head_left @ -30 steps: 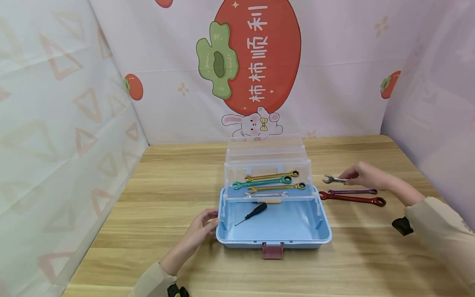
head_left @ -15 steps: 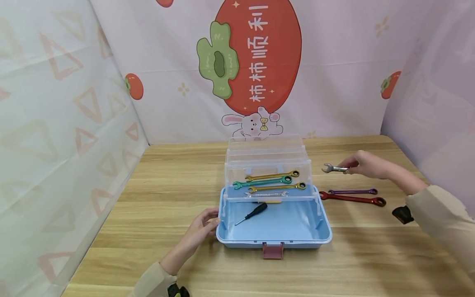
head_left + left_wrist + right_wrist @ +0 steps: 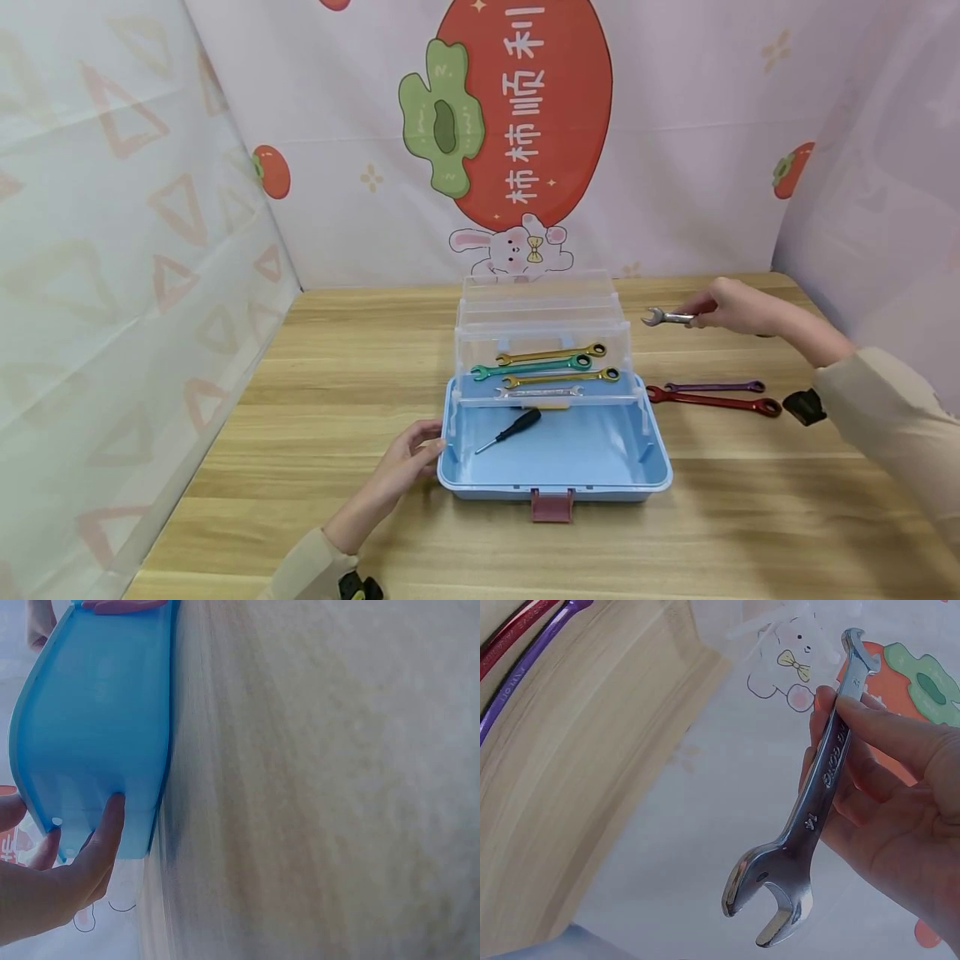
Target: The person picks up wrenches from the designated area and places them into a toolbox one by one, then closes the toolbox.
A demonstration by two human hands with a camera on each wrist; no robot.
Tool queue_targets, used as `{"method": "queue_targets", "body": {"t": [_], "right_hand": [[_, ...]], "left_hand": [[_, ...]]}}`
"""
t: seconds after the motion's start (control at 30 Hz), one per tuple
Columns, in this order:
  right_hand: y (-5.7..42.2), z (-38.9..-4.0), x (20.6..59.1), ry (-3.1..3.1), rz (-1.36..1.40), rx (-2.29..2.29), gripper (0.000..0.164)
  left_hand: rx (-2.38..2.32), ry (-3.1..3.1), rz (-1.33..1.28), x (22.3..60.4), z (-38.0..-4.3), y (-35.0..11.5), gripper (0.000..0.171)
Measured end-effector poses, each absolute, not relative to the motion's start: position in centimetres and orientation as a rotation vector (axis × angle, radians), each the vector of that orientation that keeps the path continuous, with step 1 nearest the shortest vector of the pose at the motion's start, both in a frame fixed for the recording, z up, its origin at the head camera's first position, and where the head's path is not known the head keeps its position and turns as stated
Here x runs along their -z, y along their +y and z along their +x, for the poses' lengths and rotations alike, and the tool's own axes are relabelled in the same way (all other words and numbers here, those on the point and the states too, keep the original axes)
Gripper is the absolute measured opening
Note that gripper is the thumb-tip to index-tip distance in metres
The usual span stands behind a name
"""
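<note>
A blue toolbox (image 3: 600, 454) stands open, its clear tray (image 3: 468, 403) raised at the back. My left hand (image 3: 405, 467) holds its left side; in the left wrist view the thumb is at the rim and the fingers lie against the outer wall (image 3: 97, 735). My right hand (image 3: 738, 307) pinches a silver open-end wrench (image 3: 817, 780) by its shank, thumb on the near face, lifted above the table's back right. In the tray are a teal wrench (image 3: 528, 367), two gold wrenches (image 3: 555, 380) and a silver wrench (image 3: 540, 392).
A black-handled screwdriver (image 3: 517, 426) lies in the box bottom. Something with a yellow part (image 3: 555, 407) shows partly under the tray. Right of the box, a purple wrench (image 3: 712, 387) and a red wrench (image 3: 712, 402) lie on the wooden table (image 3: 337, 375). Printed cloth walls surround it.
My right hand has raised the silver wrench up and away from beside the purple wrench, drifting slightly left. The left hand has stayed at the toolbox's side.
</note>
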State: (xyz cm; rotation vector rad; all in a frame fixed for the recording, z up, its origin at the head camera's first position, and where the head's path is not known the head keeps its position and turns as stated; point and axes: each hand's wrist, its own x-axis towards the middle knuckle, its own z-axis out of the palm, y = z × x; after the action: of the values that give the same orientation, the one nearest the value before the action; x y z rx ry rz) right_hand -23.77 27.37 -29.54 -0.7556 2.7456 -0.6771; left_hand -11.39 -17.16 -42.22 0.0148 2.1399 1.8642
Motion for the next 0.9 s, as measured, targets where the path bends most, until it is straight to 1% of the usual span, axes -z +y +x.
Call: {"method": "queue_targets", "body": {"t": [0.37,0.9], "right_hand": [[25.7,-25.2,28.3,2.737,-0.781,0.706,0.017],[22.3,-27.3,27.2,2.706,-0.859,0.72,0.021]], "left_hand": [[-1.883,2.124,0.032,42.5,-11.5,-17.3,0.044],[-1.894,2.105,0.032,42.4,-11.5,-17.3,0.044]]}}
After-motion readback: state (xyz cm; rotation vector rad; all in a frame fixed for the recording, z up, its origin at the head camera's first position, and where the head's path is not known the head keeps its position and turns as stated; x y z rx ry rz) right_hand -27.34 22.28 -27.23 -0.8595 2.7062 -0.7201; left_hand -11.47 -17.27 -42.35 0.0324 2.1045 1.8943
